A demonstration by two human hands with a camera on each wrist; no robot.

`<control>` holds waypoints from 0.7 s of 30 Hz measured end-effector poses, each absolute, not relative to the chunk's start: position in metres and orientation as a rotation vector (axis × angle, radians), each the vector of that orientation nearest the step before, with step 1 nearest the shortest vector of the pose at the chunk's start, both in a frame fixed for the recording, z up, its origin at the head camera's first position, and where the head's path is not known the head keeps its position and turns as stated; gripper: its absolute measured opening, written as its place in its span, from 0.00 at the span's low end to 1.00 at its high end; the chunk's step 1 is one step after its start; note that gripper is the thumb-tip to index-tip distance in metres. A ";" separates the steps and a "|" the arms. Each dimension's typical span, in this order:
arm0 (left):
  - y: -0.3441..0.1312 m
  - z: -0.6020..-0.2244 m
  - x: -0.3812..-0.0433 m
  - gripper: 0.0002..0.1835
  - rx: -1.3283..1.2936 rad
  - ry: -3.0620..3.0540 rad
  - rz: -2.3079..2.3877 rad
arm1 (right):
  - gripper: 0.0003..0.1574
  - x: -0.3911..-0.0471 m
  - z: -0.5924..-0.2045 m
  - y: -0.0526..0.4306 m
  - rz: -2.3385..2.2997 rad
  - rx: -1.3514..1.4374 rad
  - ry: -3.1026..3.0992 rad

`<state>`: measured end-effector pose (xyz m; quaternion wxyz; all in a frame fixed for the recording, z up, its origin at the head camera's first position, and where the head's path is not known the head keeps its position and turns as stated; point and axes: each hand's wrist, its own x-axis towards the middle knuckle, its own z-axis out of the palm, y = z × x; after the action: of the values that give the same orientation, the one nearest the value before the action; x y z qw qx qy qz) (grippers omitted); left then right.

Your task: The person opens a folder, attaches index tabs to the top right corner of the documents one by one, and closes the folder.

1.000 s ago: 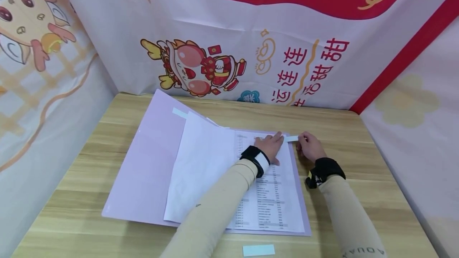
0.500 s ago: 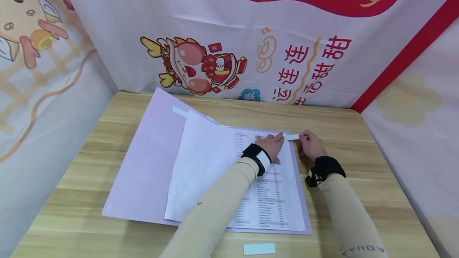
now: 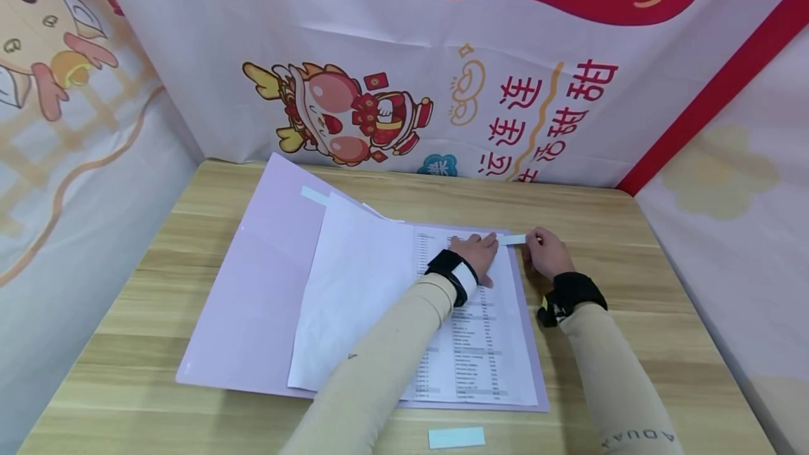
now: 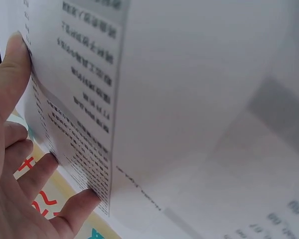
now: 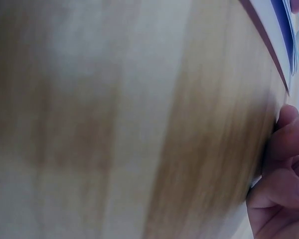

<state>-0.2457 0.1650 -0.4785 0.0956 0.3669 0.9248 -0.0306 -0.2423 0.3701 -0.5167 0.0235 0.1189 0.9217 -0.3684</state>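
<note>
In the head view a lilac folder [image 3: 243, 300] lies opened out on the wooden table. A printed sheet [image 3: 508, 343] fills its right side, and a turned white page [image 3: 354, 279] slopes over towards the left cover. My left hand [image 3: 475, 255] rests on the sheet's upper part with its fingers spread; the left wrist view shows fingertips [image 4: 91, 197] against the print. A light blue paper strip [image 3: 512, 239] sticks out past the sheet's top right corner. My right hand [image 3: 548, 255] pinches its outer end, fingers curled, beside the folder's edge.
Another light blue strip [image 3: 456, 437] lies on the table [image 3: 638, 343] near its front. A similar strip [image 3: 314, 195] shows at the top of the folder's left cover, partly behind the white page. A printed cloth backdrop [image 3: 379, 27] rises behind the table.
The head view has shifted very slightly. Both hands, the strip and the folder keep their places.
</note>
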 end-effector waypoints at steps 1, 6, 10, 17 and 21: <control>0.165 -0.478 -0.246 0.45 1.090 2.741 -0.096 | 0.20 -0.242 -0.516 0.370 -1.138 0.370 2.854; 0.165 -0.476 -0.246 0.44 1.099 2.746 -0.120 | 0.20 -0.243 -0.514 0.369 -1.117 0.379 2.861; 0.166 -0.475 -0.247 0.42 1.099 2.744 -0.145 | 0.20 -0.243 -0.512 0.369 -1.088 0.377 2.868; 0.176 -0.491 -0.258 0.42 1.067 2.703 -0.196 | 0.19 -0.246 -0.515 0.371 -0.959 0.368 2.929; 0.178 -0.496 -0.261 0.42 1.057 2.722 -0.182 | 0.19 -0.249 -0.520 0.372 -0.766 0.330 3.035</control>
<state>-0.2614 0.1780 -0.4965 0.1076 0.3590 0.9250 -0.0618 -0.2486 0.3723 -0.5204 -0.0028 0.1047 0.9642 -0.2435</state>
